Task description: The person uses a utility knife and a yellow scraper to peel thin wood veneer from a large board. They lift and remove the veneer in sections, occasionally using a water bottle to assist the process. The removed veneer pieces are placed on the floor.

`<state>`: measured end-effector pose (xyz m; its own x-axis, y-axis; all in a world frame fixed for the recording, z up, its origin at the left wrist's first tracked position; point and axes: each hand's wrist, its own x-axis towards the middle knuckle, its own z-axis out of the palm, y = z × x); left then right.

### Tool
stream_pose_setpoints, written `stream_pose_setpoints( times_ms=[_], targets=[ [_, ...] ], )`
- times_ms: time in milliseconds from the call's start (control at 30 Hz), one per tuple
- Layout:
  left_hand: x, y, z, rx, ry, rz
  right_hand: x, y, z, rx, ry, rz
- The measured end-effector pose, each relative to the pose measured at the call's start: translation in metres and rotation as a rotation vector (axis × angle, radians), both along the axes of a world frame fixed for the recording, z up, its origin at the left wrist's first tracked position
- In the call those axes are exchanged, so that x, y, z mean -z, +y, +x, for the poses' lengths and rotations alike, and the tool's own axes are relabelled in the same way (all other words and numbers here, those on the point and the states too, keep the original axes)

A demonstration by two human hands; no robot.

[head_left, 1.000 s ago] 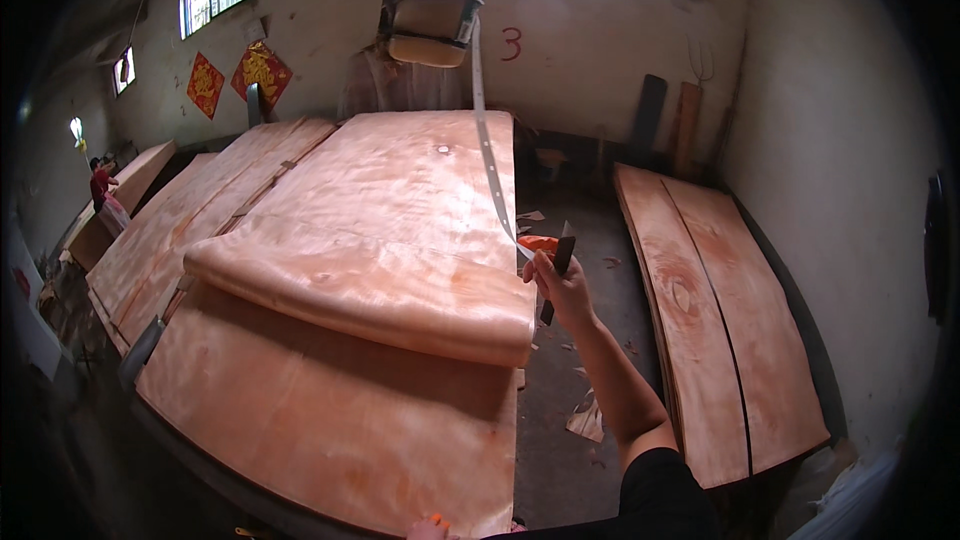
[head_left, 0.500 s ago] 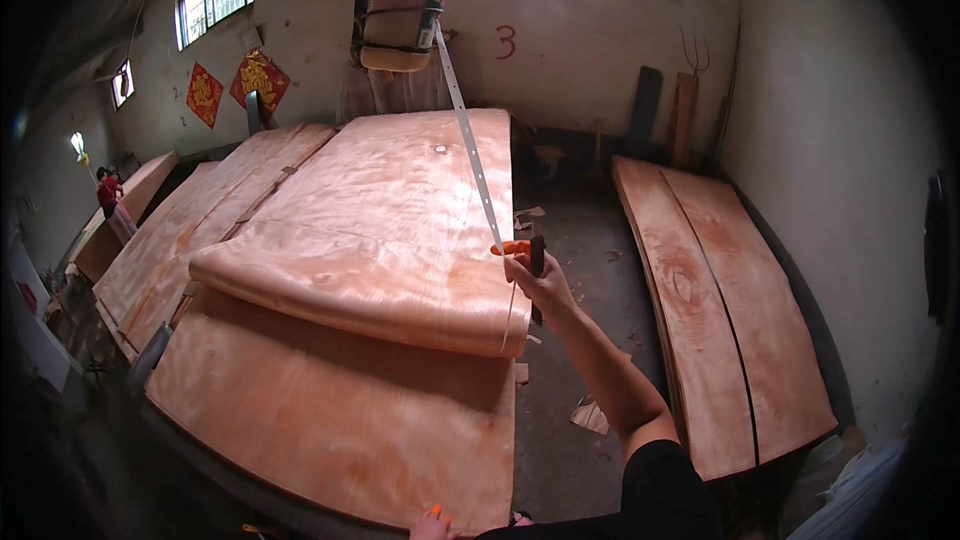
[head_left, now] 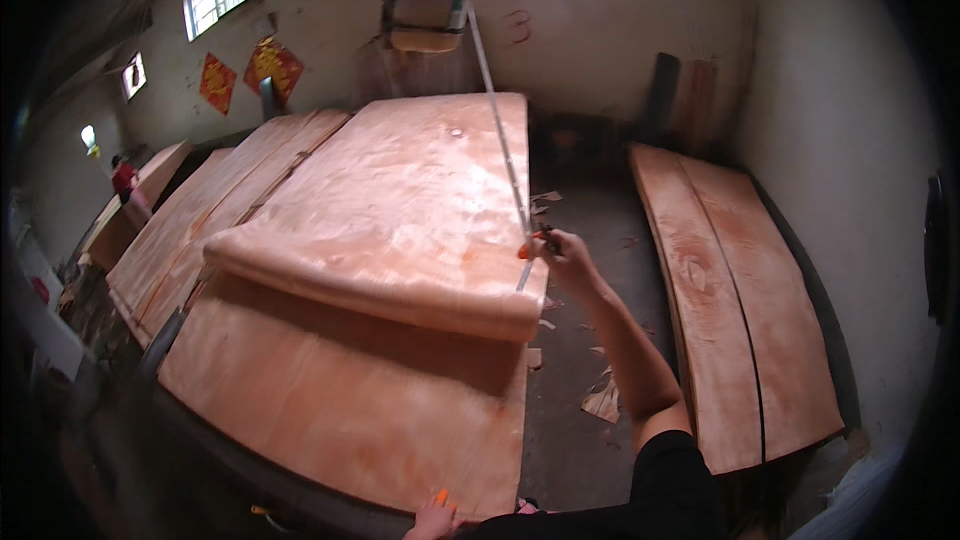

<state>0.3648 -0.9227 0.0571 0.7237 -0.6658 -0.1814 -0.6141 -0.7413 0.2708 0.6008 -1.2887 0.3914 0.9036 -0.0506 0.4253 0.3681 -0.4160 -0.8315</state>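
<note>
A large thin wood veneer sheet (head_left: 400, 180) is folded back on itself over a pale wood sheet (head_left: 350, 395). From a strapped plastic jug (head_left: 428, 5) a long white perforated tape (head_left: 497, 105) runs down to the folded sheet's right edge. My right hand (head_left: 562, 252), with orange finger covers, is closed on this tape above the fold; a short end extends below the fingers. Something small and dark also shows in that hand, too blurred to name. Low in view, my left hand (head_left: 432, 518) lies with fingers stretched out at the near edge of the lower sheet.
Another stack of wood sheets (head_left: 715, 310) lies to the right, past a floor strip with veneer scraps (head_left: 602, 398). More long sheets (head_left: 220, 200) lie at the left. A person in red (head_left: 125, 180) is far left. Boards (head_left: 662, 90) lean on the back wall.
The view has shifted, so the scene sits slightly right and higher. My right hand still grips the tape and has turned, and a tape end now shows below it. My left hand stays at the near edge.
</note>
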Motion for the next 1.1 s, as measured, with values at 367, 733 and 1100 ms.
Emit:
stream_pose_setpoints(
  times_ms=[367, 733, 1100],
  targets=[
    [-0.010, -0.003, 0.003, -0.041, 0.185, 0.119, 0.000, -0.040, -0.010, 0.253, -0.062, 0.547],
    [0.011, -0.006, 0.012, -0.064, 0.158, 0.108, 0.110, -0.139, 0.035, 0.110, 0.212, 1.041],
    [-0.018, -0.022, 0.013, -0.107, 0.080, 0.020, 0.200, -0.198, -0.103, -0.280, 0.064, 1.095]
  ],
)
